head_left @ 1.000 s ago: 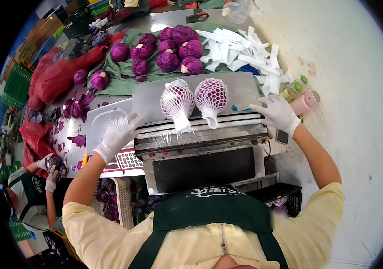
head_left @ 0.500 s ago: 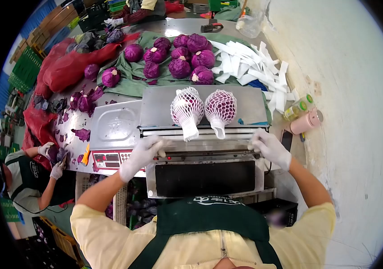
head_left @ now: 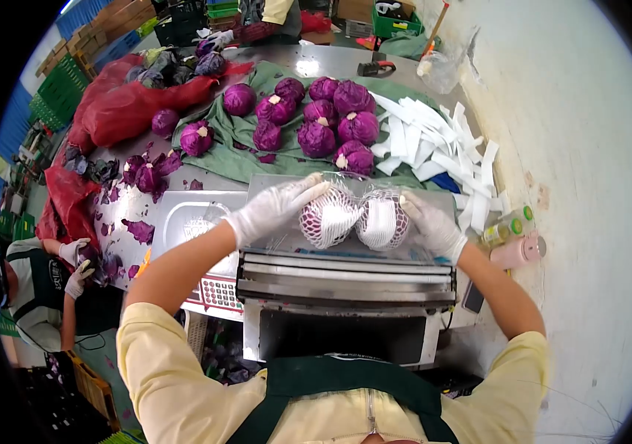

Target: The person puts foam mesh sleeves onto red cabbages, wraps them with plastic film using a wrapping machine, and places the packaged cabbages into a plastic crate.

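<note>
Two purple cabbages in white foam nets, the left one [head_left: 329,217] and the right one [head_left: 383,220], lie side by side on the metal plate behind the wrapping machine [head_left: 345,285]. Clear film stretches over and around them. My left hand [head_left: 277,207], in a white glove, closes on the film at the left cabbage's upper left side. At the right cabbage's right side, my gloved right hand [head_left: 432,226] has its fingers bent against the film-covered net. The nets' tails are folded over the cabbages.
Bare purple cabbages [head_left: 316,139] rest on a green cloth [head_left: 242,159]. White foam strips [head_left: 434,140] lie at the right, near a pink bottle [head_left: 517,252]. A scale [head_left: 190,214] stands left. A co-worker [head_left: 38,285] handles cabbage at far left; another person [head_left: 275,15] stands beyond the table.
Both hands have moved from the machine's front up to the cabbages, bringing film with them. The cabbages have been turned, with their net tails now folded over them.
</note>
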`<action>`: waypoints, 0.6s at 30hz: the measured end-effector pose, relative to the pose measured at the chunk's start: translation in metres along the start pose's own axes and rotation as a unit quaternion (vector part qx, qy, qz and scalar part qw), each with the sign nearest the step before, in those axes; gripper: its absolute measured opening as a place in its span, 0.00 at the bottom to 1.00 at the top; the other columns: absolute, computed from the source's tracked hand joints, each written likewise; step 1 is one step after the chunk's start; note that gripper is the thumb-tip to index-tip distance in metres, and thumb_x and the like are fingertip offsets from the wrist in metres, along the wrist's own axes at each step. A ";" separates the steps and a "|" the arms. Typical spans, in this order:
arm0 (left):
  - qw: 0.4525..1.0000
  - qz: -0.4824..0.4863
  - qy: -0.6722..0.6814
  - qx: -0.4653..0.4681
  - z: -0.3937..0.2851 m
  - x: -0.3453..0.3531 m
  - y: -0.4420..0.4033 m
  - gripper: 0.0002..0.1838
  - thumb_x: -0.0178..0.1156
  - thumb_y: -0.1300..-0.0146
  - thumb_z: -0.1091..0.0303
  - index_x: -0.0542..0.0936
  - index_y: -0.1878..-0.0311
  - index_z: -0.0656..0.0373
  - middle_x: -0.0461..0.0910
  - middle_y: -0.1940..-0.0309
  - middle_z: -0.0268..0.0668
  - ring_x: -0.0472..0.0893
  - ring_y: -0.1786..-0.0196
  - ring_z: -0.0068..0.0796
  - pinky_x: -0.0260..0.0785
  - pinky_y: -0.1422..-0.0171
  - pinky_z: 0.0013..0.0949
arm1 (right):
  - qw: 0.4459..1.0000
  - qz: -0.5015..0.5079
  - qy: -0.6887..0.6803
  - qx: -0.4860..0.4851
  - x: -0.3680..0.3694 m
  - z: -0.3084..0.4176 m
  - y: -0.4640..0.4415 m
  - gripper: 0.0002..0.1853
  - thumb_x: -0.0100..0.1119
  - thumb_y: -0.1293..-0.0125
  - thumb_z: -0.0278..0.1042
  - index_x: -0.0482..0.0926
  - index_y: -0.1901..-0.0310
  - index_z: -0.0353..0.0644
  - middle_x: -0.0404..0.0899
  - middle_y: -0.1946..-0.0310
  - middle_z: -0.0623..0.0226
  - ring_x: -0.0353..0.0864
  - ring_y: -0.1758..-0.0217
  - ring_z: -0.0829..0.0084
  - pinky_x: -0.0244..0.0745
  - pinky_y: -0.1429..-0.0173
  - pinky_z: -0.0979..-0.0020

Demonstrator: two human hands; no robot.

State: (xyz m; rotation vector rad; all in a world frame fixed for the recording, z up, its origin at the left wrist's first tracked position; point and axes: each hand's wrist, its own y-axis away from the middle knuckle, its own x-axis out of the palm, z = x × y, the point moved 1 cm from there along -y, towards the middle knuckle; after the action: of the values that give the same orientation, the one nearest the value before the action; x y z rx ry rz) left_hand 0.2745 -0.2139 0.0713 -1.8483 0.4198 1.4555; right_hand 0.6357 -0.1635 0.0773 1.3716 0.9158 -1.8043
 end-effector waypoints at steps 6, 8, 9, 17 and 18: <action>0.847 -0.112 0.452 -0.255 0.010 0.055 -0.007 0.63 0.81 0.62 0.53 0.51 0.25 0.52 0.73 0.38 0.44 0.80 0.46 0.38 0.71 0.38 0.34 | 0.908 -0.115 -0.328 0.234 0.014 0.012 -0.016 0.47 0.71 0.47 0.43 0.54 0.30 0.39 0.73 0.42 0.49 0.76 0.41 0.54 0.69 0.37 0.66; 0.734 -0.029 0.603 -0.311 -0.015 0.039 -0.004 0.56 0.73 0.52 0.42 0.52 0.25 0.49 0.74 0.41 0.41 0.80 0.50 0.34 0.75 0.45 0.35 | 0.877 -0.062 -0.408 0.245 0.019 0.003 -0.008 0.44 0.68 0.42 0.47 0.55 0.30 0.42 0.77 0.47 0.57 0.80 0.48 0.62 0.73 0.42 0.67; 0.668 0.061 0.631 -0.390 -0.036 0.005 -0.009 0.52 0.66 0.48 0.37 0.54 0.26 0.49 0.74 0.42 0.41 0.80 0.50 0.32 0.75 0.48 0.34 | 0.779 0.040 -0.533 0.328 -0.005 0.021 -0.003 0.39 0.61 0.36 0.54 0.57 0.30 0.48 0.76 0.50 0.64 0.79 0.55 0.72 0.77 0.51 0.71; 0.526 0.194 0.633 -0.534 -0.054 -0.001 -0.010 0.48 0.52 0.42 0.27 0.59 0.28 0.52 0.78 0.46 0.46 0.81 0.47 0.44 0.76 0.47 0.43 | 0.607 0.156 -0.669 0.398 -0.015 0.039 0.027 0.37 0.45 0.31 0.66 0.55 0.28 0.55 0.73 0.44 0.66 0.74 0.46 0.76 0.75 0.53 0.75; 0.532 0.188 0.630 -0.534 -0.051 -0.014 -0.012 0.48 0.52 0.42 0.27 0.59 0.28 0.52 0.78 0.46 0.46 0.81 0.47 0.44 0.76 0.47 0.43 | 0.612 0.155 -0.669 0.392 -0.018 0.040 0.027 0.37 0.45 0.31 0.66 0.55 0.28 0.55 0.73 0.44 0.66 0.74 0.46 0.76 0.75 0.53 0.75</action>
State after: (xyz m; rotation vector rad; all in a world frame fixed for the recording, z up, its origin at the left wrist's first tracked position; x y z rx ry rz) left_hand 0.3137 -0.2449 0.0929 -3.9068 0.6532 0.0194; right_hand 0.6427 -0.2092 0.0988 0.1233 -0.9514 -2.2392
